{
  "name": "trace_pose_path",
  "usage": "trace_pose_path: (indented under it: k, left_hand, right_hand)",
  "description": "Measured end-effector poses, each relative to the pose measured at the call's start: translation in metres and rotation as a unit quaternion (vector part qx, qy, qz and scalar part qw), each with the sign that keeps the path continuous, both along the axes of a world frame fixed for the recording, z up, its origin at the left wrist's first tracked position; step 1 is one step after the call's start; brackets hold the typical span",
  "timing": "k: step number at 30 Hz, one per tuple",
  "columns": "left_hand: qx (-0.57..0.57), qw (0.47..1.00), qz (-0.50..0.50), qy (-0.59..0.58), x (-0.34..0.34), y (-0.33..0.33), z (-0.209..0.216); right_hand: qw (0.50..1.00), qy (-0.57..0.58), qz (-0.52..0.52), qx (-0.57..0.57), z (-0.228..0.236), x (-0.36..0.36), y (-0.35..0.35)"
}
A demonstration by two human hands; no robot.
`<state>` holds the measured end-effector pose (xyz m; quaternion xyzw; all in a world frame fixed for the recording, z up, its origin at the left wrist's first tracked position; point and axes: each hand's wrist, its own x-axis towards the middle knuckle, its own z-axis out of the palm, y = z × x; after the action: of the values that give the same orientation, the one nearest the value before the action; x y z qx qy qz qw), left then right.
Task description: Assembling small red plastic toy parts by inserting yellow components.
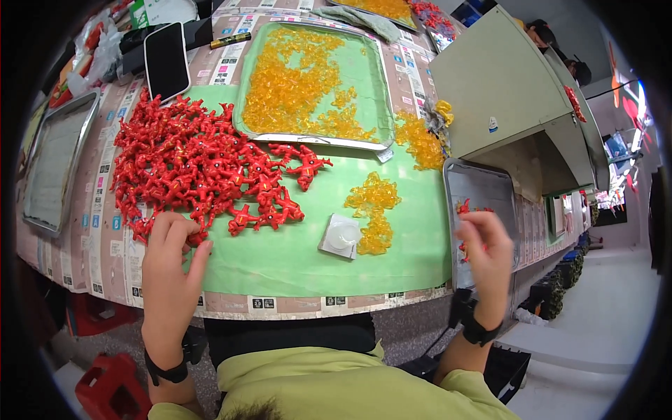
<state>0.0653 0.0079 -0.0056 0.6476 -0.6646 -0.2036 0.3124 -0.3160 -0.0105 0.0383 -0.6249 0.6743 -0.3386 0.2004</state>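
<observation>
A large heap of red toy figures (203, 161) lies on a green sheet at the left. At its near edge my left hand (171, 245) has its fingers bent, with a red figure between thumb and fingertips. My right hand (488, 245) is over the grey metal tray (479, 182) at the right, fingers curled toward the thumb; whether anything is between them is hidden. A few red figures (463, 206) lie in that tray around the fingertips. Between my hands, a small white container (343, 234) on a square base stands beside loose yellow translucent pieces (376, 234).
A tray rim (322, 140) at the back encloses many yellow pieces; more yellow pieces (420, 143) lie right of it. A phone (166, 61) stands behind the heap. Another metal tray (59, 164) sits far left. A grey-green cabinet (504, 98) rises at the right.
</observation>
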Motion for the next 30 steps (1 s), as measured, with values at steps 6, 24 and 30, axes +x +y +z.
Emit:
trace_pose_path:
  k: [6, 24, 30]
  left_hand:
    - [0.002, 0.998, -0.042, -0.047, -0.004, 0.008, 0.007]
    - [0.048, 0.997, 0.007, 0.060, 0.008, 0.014, 0.006]
    - [0.046, 0.997, 0.005, 0.056, 0.009, 0.017, 0.006]
  right_hand:
    - [0.950, 0.101, 0.292, 0.038, -0.016, 0.056, -0.021]
    - [0.983, 0.119, 0.138, 0.024, -0.029, 0.038, -0.024]
    - [0.975, 0.155, 0.142, 0.072, -0.029, 0.040, -0.031]
